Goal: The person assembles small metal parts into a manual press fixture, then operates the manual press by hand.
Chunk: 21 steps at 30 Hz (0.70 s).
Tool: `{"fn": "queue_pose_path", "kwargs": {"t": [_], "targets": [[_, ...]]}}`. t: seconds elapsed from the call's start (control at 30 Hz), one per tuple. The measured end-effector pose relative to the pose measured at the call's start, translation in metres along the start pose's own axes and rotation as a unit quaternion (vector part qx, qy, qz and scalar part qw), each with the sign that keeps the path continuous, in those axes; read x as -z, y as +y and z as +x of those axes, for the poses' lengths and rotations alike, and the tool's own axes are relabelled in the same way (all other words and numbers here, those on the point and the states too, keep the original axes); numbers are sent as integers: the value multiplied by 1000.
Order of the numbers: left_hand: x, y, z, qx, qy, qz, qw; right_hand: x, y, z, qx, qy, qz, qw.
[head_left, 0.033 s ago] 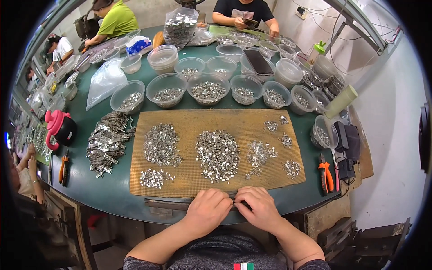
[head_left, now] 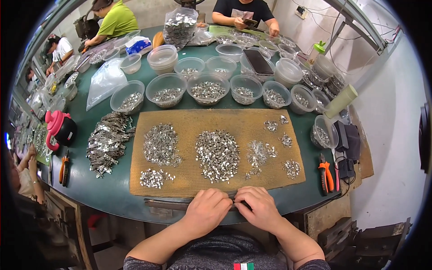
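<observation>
My left hand (head_left: 208, 206) and my right hand (head_left: 258, 207) meet at the table's near edge, fingertips almost touching. Both have curled, pinching fingers; whatever lies between them is hidden or too small to make out. Under the left hand runs a dark metal bar (head_left: 173, 205) fixed along the edge. Just beyond lies a tan ribbed mat (head_left: 189, 118). It bears a large central heap of small silver metal pieces (head_left: 218, 155), another heap (head_left: 162, 145) at left with a smaller pile (head_left: 153, 178) below it, and looser clusters (head_left: 257, 155) toward the right.
Clear plastic bowls (head_left: 166, 90) of metal parts line the mat's far side. Left of it are a stack of metal strips (head_left: 108, 143), pliers (head_left: 65, 170) and a pink-lidded black jug (head_left: 62, 128). Orange-handled pliers (head_left: 325, 174) lie right. A phone (head_left: 258, 61) rests on bowls. Other people sit beyond.
</observation>
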<state>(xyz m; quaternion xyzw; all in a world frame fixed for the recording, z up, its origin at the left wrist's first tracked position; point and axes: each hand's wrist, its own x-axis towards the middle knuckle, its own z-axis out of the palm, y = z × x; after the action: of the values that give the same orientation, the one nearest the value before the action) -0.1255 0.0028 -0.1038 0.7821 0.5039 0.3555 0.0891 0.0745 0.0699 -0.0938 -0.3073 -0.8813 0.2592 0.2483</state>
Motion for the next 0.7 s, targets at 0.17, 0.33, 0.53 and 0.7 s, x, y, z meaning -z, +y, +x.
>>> {"fn": "queue_pose_path", "kwargs": {"t": [0.17, 0.33, 0.53, 0.7], "targets": [[18, -10, -4, 7, -13, -57, 998, 1, -1, 4, 11, -4, -5, 1000], [64, -22, -29, 86, 59, -5, 995, 0, -20, 12, 47, 1, -56, 997], [106, -49, -79, 216, 166, 43, 961, 3, -51, 32, 76, -55, -117, 989], [114, -51, -91, 220, 176, 75, 957, -33, -77, 87, 163, -45, -32, 985]]}}
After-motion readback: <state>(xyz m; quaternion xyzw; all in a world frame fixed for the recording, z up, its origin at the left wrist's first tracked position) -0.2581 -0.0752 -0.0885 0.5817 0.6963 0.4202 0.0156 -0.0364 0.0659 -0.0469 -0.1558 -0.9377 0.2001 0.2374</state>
